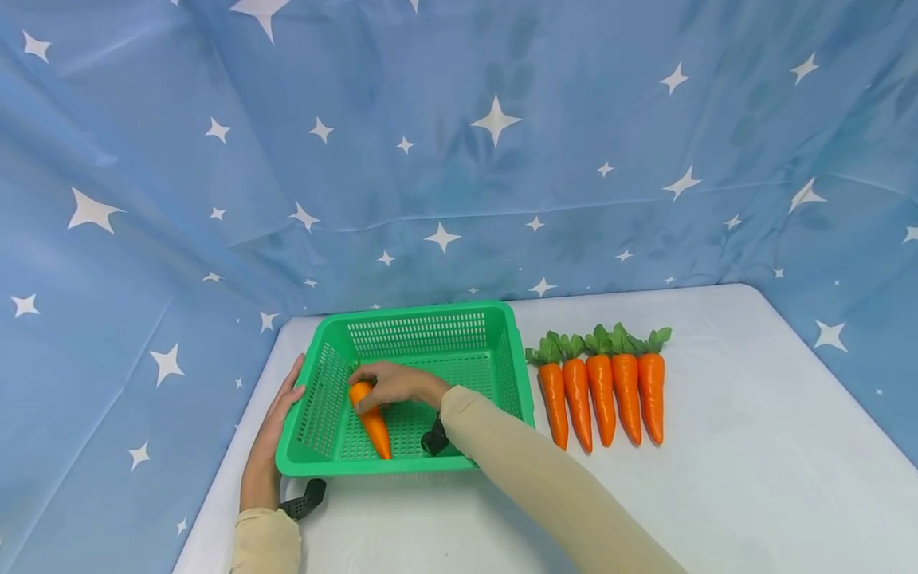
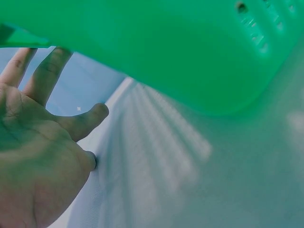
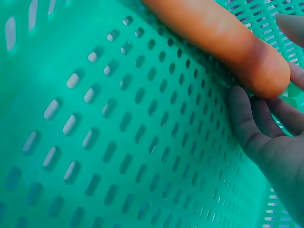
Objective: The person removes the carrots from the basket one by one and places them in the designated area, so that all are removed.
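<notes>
One orange carrot [image 1: 376,430] lies slanted in the left part of a green plastic basket [image 1: 405,467]. Around its thick top end curl the fingers of my right hand [image 1: 394,383], the thumb across its near side. In the right wrist view, the fingers [image 3: 244,114] bend about the carrot's [image 3: 213,35] blunt end, close over the slotted basket floor [image 3: 126,161]. My left hand [image 1: 276,426] rests along the outside of the basket's left wall. In the left wrist view its fingers [image 2: 47,73] stretch up to the green rim, thumb spread apart.
Several carrots [image 1: 601,399] with green leafy tops stand in a row on the white table [image 1: 753,446], right of the basket. A blue cloth [image 1: 459,183] with white stars hangs behind and at the sides. A dark device [image 1: 304,498] sits at my left wrist.
</notes>
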The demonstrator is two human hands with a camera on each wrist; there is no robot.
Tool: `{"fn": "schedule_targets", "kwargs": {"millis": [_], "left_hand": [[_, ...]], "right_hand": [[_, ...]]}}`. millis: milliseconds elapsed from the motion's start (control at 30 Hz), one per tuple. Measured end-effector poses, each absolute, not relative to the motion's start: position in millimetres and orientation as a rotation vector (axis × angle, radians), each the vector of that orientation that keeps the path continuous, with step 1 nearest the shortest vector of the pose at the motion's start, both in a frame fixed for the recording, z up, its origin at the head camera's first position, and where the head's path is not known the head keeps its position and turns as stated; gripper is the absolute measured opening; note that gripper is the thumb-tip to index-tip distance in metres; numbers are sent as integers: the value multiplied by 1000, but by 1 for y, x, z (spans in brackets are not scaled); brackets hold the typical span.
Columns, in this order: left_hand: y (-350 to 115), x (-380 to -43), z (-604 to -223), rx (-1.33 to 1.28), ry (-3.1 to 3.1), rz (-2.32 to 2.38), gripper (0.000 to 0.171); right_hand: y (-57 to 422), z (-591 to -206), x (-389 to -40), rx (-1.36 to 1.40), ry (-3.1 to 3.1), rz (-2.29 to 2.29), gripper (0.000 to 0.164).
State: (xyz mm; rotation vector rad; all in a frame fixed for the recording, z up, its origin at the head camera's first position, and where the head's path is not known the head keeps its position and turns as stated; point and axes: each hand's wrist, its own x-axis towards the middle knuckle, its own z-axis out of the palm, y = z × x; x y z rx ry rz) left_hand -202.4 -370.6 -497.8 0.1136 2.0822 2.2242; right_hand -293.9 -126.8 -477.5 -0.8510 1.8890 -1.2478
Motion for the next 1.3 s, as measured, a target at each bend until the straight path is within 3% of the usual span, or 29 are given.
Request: {"fn": "schedule_targets", "kwargs": {"millis": [467, 1300], "left_hand": [[-371, -201, -506, 299, 2019, 2368, 70], [-372, -206, -497, 71, 2048, 2211, 74]], "right_hand": [[-127, -476, -296, -823, 1890, -1309, 56], [-121, -476, -302, -766, 1934, -1372, 55]]}}
